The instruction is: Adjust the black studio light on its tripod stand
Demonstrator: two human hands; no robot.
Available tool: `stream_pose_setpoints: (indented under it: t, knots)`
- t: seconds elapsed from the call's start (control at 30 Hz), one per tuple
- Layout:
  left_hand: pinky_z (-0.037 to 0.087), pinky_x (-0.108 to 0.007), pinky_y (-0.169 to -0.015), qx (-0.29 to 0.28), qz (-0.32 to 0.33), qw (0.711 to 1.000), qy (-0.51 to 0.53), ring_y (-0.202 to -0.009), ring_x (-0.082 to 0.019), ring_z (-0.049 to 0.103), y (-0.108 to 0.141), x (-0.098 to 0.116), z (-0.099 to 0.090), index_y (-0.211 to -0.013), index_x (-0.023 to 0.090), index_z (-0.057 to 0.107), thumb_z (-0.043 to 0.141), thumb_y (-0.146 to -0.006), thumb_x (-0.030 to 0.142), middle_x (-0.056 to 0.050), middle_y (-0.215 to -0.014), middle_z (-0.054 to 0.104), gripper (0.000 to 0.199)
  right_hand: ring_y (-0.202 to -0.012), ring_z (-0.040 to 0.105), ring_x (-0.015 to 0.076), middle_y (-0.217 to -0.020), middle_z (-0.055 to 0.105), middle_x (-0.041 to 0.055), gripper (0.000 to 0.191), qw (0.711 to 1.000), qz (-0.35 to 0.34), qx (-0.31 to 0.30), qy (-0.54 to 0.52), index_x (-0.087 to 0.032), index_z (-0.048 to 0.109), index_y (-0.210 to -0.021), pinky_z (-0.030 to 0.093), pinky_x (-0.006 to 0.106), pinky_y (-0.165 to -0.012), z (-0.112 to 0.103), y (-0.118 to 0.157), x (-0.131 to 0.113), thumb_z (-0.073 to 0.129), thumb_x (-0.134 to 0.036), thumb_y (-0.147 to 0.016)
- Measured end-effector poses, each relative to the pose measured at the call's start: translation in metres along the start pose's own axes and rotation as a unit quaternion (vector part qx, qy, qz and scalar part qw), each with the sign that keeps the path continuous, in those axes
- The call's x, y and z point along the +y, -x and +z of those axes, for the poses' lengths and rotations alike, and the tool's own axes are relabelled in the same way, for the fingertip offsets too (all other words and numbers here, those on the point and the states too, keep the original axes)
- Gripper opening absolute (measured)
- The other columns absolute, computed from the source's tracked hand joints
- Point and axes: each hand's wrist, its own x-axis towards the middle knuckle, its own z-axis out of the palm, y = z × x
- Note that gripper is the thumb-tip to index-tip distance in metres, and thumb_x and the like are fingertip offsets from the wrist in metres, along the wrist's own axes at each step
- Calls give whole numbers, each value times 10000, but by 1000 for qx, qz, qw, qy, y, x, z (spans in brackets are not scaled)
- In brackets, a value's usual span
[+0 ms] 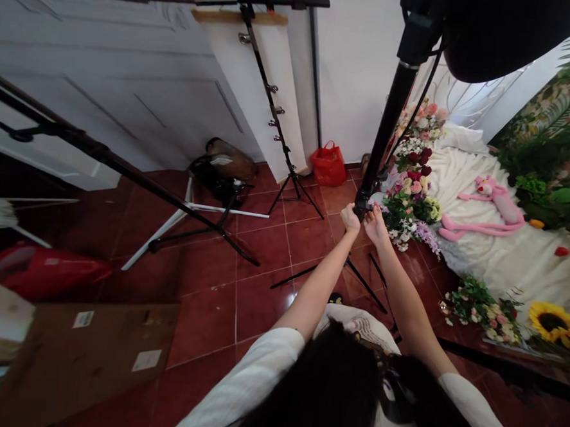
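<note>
A black light stand (392, 114) rises in front of me, with a large black lamp head (508, 34) at its top. My left hand (351, 219) is closed around the stand at its lower joint, on the left side. On the right of the same joint, my right hand (375, 223) has its fingers bent against the stand; the exact part they pinch is too small to make out. Below my hands, the stand's thin black legs (365, 284) spread over the floor. A dark cable hangs alongside the pole.
Flowers (415, 183), a pink plush toy (500, 207) and a white cloth (479, 264) lie at right. Another tripod stand (288, 156) and a red bag (328, 164) stand ahead. To the left are a black boom stand (124, 165) and a cardboard box (107, 344).
</note>
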Motion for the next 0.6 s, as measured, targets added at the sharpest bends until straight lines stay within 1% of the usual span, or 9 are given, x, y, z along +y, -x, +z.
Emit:
stream_pose_setpoints:
  t: [0.07, 0.13, 0.23, 0.33, 0.47, 0.53, 0.6]
  knots:
    - [438, -275, -643, -5, -14, 1000, 6, -683, -180, 623, 0, 1, 0, -651, 207, 626, 334, -954, 343, -48, -650, 631, 442, -1018, 701, 193, -1061, 732, 60, 548, 1000, 2, 19, -4, -270, 580, -1078, 589, 376, -913, 1, -4, 3, 502, -746, -817]
    - [441, -275, -647, -9, -20, 1000, 10, -691, -182, 625, 0, 1, 1, -650, 210, 623, 337, -955, 336, -41, -641, 619, 437, -953, 703, 171, -975, 707, 35, 465, 998, 23, 52, -28, -268, 538, -944, 593, 333, -874, 3, -8, 4, 576, -703, -782]
    - [446, -278, -664, -10, -18, 1000, 11, -713, -189, 631, 0, 1, 0, -660, 212, 619, 342, -956, 322, -39, -651, 614, 420, -861, 688, 143, -868, 645, -1, 435, 992, 44, 108, -54, -260, 468, -812, 591, 278, -796, 8, -11, 0, 658, -644, -739]
    - [440, -269, -676, -14, -10, 1000, 15, -709, -181, 616, 2, 3, -1, -668, 212, 593, 326, -961, 299, -35, -667, 605, 406, -810, 659, 138, -805, 586, -18, 454, 990, 27, 139, -12, -257, 437, -767, 571, 258, -728, 12, -11, -7, 673, -643, -731]
    - [439, -235, -706, 19, 20, 999, 36, -728, -152, 592, 6, 7, -1, -728, 205, 572, 336, -972, 281, -20, -717, 611, 348, -758, 613, 131, -756, 547, -31, 477, 981, -4, 185, 54, -256, 398, -745, 532, 251, -718, 16, -10, -17, 702, -623, -719]
    - [436, -230, -706, 20, 26, 999, 42, -729, -148, 584, 6, 9, 0, -732, 204, 563, 324, -984, 276, -17, -719, 609, 355, -742, 605, 133, -734, 552, -33, 471, 975, 0, 204, 91, -254, 391, -736, 519, 252, -724, 16, -10, -21, 708, -603, -735]
    - [430, -232, -703, 12, 29, 999, 39, -726, -151, 579, 6, 9, 0, -721, 203, 559, 320, -987, 259, -18, -713, 606, 361, -733, 616, 147, -715, 571, -30, 462, 966, 19, 214, 145, -252, 408, -732, 509, 259, -716, 15, -10, -26, 710, -602, -741]
